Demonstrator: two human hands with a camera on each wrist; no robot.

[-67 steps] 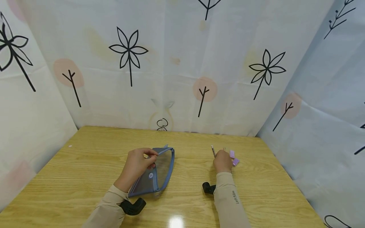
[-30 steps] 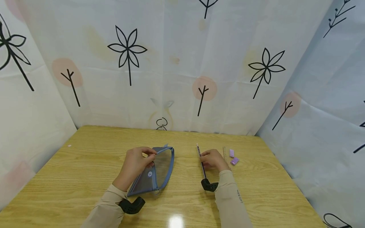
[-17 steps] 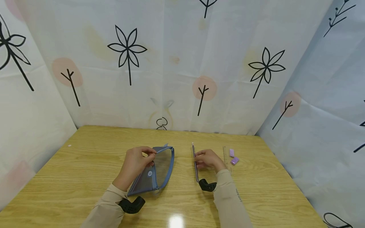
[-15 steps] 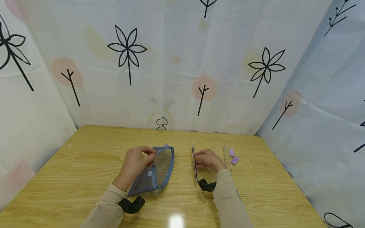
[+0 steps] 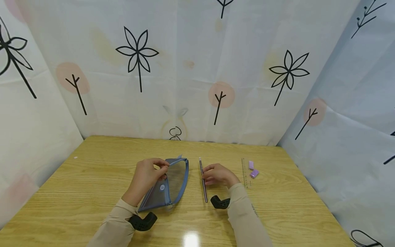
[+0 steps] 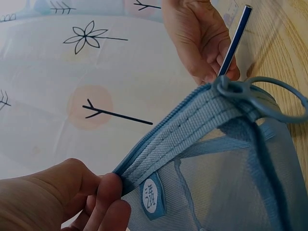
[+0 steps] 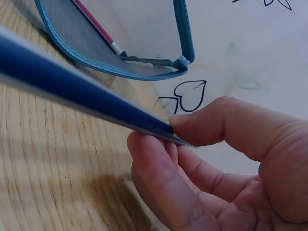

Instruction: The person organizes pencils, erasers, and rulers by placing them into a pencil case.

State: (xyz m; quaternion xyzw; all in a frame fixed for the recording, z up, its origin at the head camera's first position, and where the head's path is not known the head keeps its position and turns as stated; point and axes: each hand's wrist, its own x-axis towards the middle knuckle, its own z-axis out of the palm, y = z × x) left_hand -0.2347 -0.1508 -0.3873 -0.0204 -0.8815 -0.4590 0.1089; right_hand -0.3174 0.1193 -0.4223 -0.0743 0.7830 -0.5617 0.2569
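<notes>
My left hand [image 5: 146, 179] pinches the zipped edge of a blue mesh pencil case [image 5: 156, 197], whose mouth gapes towards the right. In the left wrist view the zip's ring pull [image 6: 279, 84] and a round white label [image 6: 150, 196] show. Between thumb and fingertips my right hand [image 5: 218, 175] holds a blue-and-white striped pencil [image 5: 205, 192], just right of the case and apart from it. Up close, the right wrist view shows that pencil [image 7: 86, 94] running out past the fingers. A red pencil [image 7: 96, 24] lies inside the case.
A clear ruler [image 5: 244, 173] lies right of my right hand. Beside it are two small purple blocks, one [image 5: 251, 165] behind the other [image 5: 254, 174], perhaps erasers. A patterned cloth wall [image 5: 185, 109] rises behind the wooden table [image 5: 102, 178].
My right hand has picked up the striped pencil from near the ruler and brought it left, towards the pencil case. The left hand and the case stay almost still.
</notes>
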